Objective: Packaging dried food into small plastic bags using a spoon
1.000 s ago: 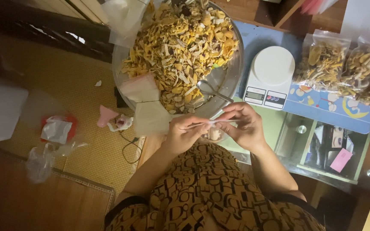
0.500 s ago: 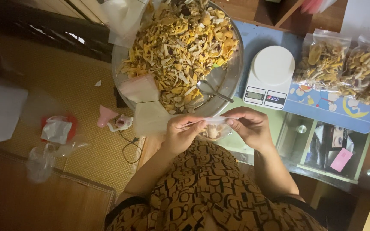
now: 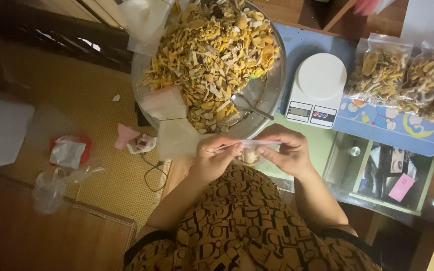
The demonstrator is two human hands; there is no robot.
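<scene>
Clear small bag point(image 3: 249, 150) pinched along its top edge by left hand point(image 3: 216, 156) and right hand point(image 3: 287, 150), fingers clenched on it, just below metal bowl point(image 3: 269, 93) of dried yellow slices point(image 3: 212, 55).

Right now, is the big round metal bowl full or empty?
Full: the big round metal bowl is heaped with yellow dried slices, only a bare patch near the spoon.
</scene>
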